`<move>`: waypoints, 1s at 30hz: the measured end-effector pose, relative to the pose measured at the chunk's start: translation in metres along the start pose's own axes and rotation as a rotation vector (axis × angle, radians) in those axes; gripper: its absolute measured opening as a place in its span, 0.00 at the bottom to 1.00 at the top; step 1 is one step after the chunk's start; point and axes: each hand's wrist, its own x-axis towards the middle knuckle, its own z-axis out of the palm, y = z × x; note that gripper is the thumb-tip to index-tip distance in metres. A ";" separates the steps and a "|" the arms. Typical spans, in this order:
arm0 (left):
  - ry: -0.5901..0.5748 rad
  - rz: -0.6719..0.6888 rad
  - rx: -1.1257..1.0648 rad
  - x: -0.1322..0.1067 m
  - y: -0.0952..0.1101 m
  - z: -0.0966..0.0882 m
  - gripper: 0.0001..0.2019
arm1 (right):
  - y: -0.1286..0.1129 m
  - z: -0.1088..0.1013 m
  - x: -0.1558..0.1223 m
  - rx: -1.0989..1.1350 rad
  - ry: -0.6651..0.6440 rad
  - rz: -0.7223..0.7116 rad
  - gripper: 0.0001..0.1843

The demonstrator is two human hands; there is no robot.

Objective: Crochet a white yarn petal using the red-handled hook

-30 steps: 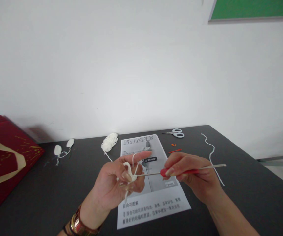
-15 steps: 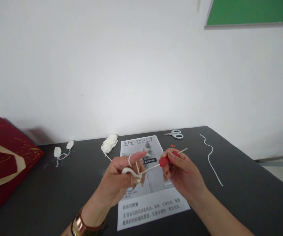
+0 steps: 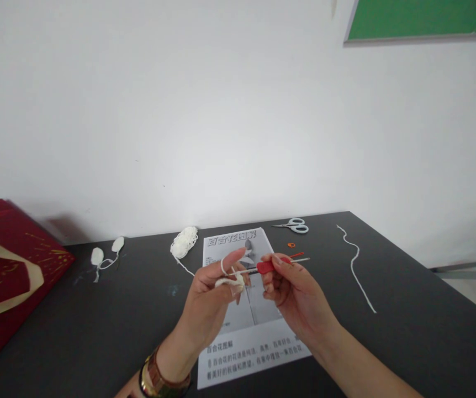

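Note:
My left hand (image 3: 211, 290) pinches a small piece of white crochet work (image 3: 238, 282) between thumb and fingers, its index finger raised with yarn looped round it. In my right hand (image 3: 291, 284) is a crochet hook with a red grip (image 3: 268, 267); its thin metal shaft points left and its tip meets the white work. Exactly how the loops sit on the tip is too small to make out. Both hands are above a printed sheet (image 3: 258, 362) with a flower picture. From a white ball of yarn (image 3: 184, 241), a strand runs towards my left hand.
Grey scissors (image 3: 298, 225) and a small orange stitch marker (image 3: 291, 245) lie behind my right hand. A loose white strand (image 3: 354, 260) is at the right. Two joined white crocheted pieces (image 3: 97, 256) lie left, near a red gift bag (image 3: 14, 276). A white wall (image 3: 238, 127) rises behind the table.
Both hands have shifted slightly: the left a little right, the right a little left. The hook has moved leftwards and lies flatter, with less shaft showing between the grip and the work.

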 end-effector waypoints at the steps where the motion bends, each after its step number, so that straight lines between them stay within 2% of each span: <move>1: 0.010 -0.016 -0.004 0.000 0.000 -0.001 0.21 | 0.000 0.000 0.000 -0.009 -0.003 -0.011 0.09; 6: 0.007 -0.073 0.056 0.002 0.004 -0.009 0.18 | -0.002 -0.001 0.000 -0.041 -0.026 -0.032 0.08; 9: -0.021 -0.069 0.218 0.004 0.011 -0.013 0.18 | -0.002 -0.002 0.000 -0.052 -0.019 -0.039 0.09; 14: -0.060 0.110 0.567 0.009 0.024 -0.009 0.17 | -0.003 -0.001 0.000 -0.082 -0.011 -0.034 0.10; 18: -0.099 0.208 0.673 0.009 0.028 -0.004 0.16 | -0.003 -0.001 -0.001 -0.089 -0.007 -0.033 0.10; 24: 0.056 0.210 0.729 0.007 0.020 -0.002 0.16 | -0.003 -0.001 -0.001 -0.098 0.010 -0.041 0.10; 30: 0.262 -0.017 0.484 0.009 0.009 0.001 0.22 | 0.000 -0.006 0.002 -0.091 0.053 -0.088 0.11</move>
